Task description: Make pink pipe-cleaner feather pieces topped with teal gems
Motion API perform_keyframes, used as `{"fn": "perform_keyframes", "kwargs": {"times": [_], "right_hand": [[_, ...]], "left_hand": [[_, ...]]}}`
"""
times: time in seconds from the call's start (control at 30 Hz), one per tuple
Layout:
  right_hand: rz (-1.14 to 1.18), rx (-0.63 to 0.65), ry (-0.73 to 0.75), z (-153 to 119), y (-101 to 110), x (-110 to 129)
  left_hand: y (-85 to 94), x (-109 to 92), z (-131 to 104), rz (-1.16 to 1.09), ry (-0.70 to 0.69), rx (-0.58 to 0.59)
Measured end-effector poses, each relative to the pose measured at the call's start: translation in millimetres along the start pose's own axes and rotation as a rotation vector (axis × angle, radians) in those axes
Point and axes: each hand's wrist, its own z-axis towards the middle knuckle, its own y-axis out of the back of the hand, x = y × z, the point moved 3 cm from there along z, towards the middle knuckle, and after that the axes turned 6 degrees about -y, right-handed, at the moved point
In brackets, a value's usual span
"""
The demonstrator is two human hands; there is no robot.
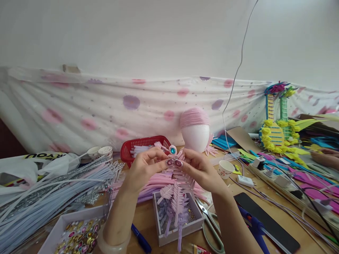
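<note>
Between both hands I hold a pink pipe-cleaner ornament [177, 201] with feather-like hanging strands, some of them lilac. At its top sits a round pink piece with a blue gem [172, 151]. My left hand [149, 164] pinches it from the left, and my right hand [200, 169] pinches it from the right, thumbs almost touching just under the gem. The strands hang over a white box [173, 234] that holds greyish-purple pieces and small beads. Behind my hands stands a white foam head [195, 137] wrapped in pink strands at its top.
Left lie bundles of pale pipe cleaners [79, 190] and a tray of gems [79, 236]. A red basket [125, 148] stands behind. Scissors [212, 227], a blue glue gun [254, 225], a black phone-like slab [270, 222], a paper cup [225, 168] and power strips [286, 197] lie right. Another person's hand [325, 157] shows far right.
</note>
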Motion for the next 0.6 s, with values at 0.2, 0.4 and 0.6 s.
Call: {"fn": "perform_keyframes", "kwargs": {"times": [0.2, 0.4, 0.6], "right_hand": [[0.061, -0.050, 0.052, 4.2, -0.8, -0.6], [0.054, -0.046, 0.029, 0.2, 8.9, -4.2], [-0.082, 0.020, 0.007, -2.7, 11.9, -1.8]], "left_hand": [[-10.7, 12.4, 3.4, -0.164, 0.001, -0.126], [-6.1, 6.2, 0.8, 0.215, -0.064, -0.007], [-8.6, -7.3, -4.3, 0.437, -0.114, 0.038]]}}
